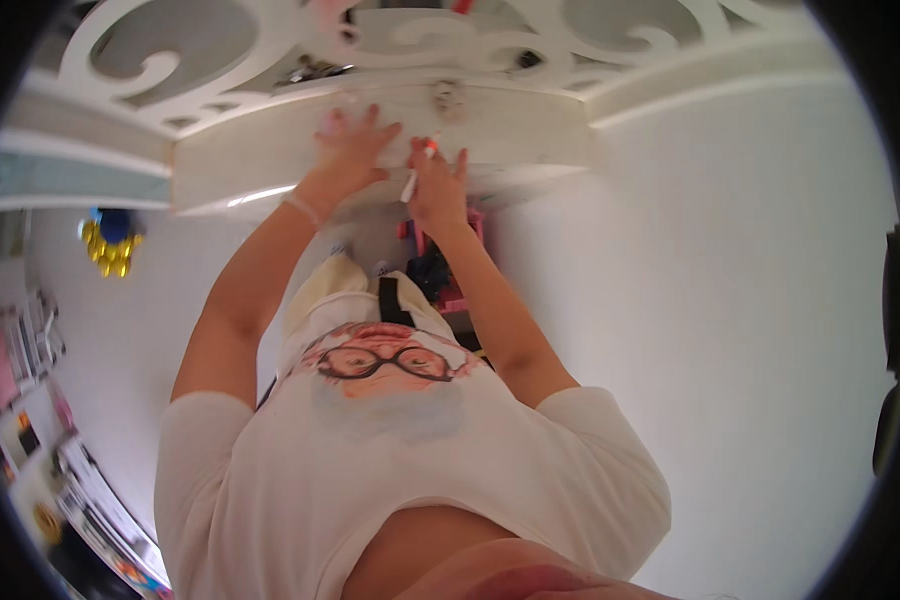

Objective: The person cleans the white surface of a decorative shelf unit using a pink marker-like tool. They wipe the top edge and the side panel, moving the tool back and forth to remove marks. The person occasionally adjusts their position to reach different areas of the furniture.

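My right hand [439, 187] grips a slim white pen-like stick [410, 184] with an orange-red part near its upper end. Its fingers are over the front of a white ledge [525, 135]. To the left, my left hand [354, 156] hovers over or rests on the same ledge, its fingers spread; contact cannot be told. A blurred, pinkish, partly see-through thing [333, 124] shows at its fingertips, too unclear to name. Just beyond my right hand, a small blurred item with dark and brownish marks [449, 100] is on the ledge.
White scrollwork [420, 31] rises behind the ledge, with dark small items [315, 69] seen through its gaps. Below my right forearm is a pink container or frame [454, 306] with dark contents. Gold and blue balloons [112, 247] are at the left. A white wall [690, 300] stands at the right.
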Demonstrator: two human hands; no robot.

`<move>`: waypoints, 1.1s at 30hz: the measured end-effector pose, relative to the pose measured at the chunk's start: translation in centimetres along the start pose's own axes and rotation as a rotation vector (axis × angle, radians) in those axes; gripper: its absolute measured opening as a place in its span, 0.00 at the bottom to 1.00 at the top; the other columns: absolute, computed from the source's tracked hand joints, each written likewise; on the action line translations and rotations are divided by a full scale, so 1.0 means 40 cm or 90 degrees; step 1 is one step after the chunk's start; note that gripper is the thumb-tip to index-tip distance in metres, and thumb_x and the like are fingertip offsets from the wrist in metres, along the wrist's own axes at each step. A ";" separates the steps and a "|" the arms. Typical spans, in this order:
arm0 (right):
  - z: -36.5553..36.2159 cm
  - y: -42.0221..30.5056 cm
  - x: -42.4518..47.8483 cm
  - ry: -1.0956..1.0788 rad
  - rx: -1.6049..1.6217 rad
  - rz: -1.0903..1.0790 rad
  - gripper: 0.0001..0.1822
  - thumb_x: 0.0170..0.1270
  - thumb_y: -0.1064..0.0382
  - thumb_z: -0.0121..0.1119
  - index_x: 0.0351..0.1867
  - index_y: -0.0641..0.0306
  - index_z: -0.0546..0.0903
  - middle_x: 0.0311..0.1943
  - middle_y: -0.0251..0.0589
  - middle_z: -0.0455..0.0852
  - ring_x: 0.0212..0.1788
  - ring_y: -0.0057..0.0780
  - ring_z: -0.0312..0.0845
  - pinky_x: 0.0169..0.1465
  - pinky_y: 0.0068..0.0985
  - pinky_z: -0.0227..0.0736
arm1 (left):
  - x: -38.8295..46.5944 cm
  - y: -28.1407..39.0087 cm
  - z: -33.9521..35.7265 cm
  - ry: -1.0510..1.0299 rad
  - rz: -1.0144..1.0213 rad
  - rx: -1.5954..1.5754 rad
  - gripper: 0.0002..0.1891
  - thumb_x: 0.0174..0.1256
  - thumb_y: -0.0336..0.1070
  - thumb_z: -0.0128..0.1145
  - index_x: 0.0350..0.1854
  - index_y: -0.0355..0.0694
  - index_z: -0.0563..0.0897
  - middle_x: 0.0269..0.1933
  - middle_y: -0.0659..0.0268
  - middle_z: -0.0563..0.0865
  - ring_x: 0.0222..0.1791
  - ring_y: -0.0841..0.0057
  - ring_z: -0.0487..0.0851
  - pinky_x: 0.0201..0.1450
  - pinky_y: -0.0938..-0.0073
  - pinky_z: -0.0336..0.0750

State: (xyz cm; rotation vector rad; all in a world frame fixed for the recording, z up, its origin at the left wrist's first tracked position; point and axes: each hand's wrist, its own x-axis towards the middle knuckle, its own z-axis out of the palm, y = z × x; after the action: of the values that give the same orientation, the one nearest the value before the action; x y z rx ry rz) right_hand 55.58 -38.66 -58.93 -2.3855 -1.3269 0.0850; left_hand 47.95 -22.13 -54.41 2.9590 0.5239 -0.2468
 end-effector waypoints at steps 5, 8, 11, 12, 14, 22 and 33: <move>-0.046 0.150 -0.019 0.153 -0.038 0.214 0.29 0.65 0.60 0.60 0.66 0.62 0.67 0.59 0.42 0.79 0.76 0.48 0.58 0.77 0.62 0.37 | 0.007 -0.002 -0.021 -0.049 -0.019 -0.032 0.45 0.53 0.48 0.75 0.75 0.69 0.66 0.80 0.65 0.57 0.73 0.33 0.57 0.59 0.23 0.67; -0.069 0.264 -0.048 0.257 -0.051 0.312 0.22 0.65 0.54 0.64 0.55 0.60 0.74 0.67 0.45 0.75 0.77 0.50 0.55 0.76 0.64 0.39 | 0.016 0.012 -0.023 -0.055 -0.014 -0.034 0.44 0.53 0.47 0.74 0.74 0.69 0.66 0.80 0.65 0.57 0.73 0.33 0.56 0.59 0.24 0.68; -0.058 0.297 -0.051 0.266 -0.098 0.301 0.27 0.63 0.51 0.66 0.59 0.59 0.72 0.61 0.40 0.79 0.77 0.51 0.56 0.76 0.63 0.38 | 0.016 0.015 -0.030 -0.068 -0.015 -0.036 0.44 0.54 0.47 0.74 0.74 0.69 0.66 0.80 0.65 0.56 0.72 0.33 0.56 0.58 0.24 0.68; -0.051 0.292 -0.047 0.286 -0.104 0.297 0.27 0.63 0.51 0.67 0.59 0.58 0.72 0.58 0.38 0.81 0.76 0.50 0.57 0.76 0.63 0.37 | 0.012 0.015 -0.032 -0.067 -0.016 -0.037 0.43 0.54 0.47 0.74 0.74 0.69 0.66 0.80 0.65 0.56 0.72 0.33 0.56 0.57 0.24 0.69; -0.051 0.297 -0.034 0.280 -0.086 0.310 0.28 0.62 0.51 0.68 0.60 0.57 0.72 0.56 0.35 0.82 0.75 0.48 0.58 0.76 0.63 0.36 | 0.015 0.011 -0.035 -0.057 -0.007 -0.037 0.43 0.54 0.48 0.74 0.74 0.68 0.67 0.80 0.65 0.57 0.72 0.32 0.57 0.56 0.25 0.71; -0.161 0.415 0.131 0.125 -0.079 0.311 0.35 0.60 0.46 0.68 0.65 0.55 0.68 0.52 0.26 0.82 0.69 0.33 0.67 0.74 0.67 0.42 | 0.032 -0.029 -0.012 -0.008 0.070 -0.014 0.39 0.58 0.55 0.69 0.73 0.67 0.68 0.77 0.62 0.61 0.67 0.32 0.64 0.48 0.28 0.78; -0.156 0.449 0.162 0.155 -0.044 0.376 0.47 0.55 0.33 0.67 0.72 0.53 0.66 0.57 0.27 0.81 0.75 0.34 0.61 0.78 0.60 0.34 | 0.069 -0.006 -0.001 0.078 0.197 0.080 0.25 0.56 0.41 0.67 0.58 0.46 0.79 0.59 0.60 0.78 0.57 0.58 0.77 0.46 0.55 0.81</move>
State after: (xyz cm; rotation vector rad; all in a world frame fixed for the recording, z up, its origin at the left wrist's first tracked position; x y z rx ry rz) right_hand 75.05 -43.67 -59.09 -2.6651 -0.4998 -0.0843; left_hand 50.44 -20.97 -54.90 3.1340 0.0581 -0.0689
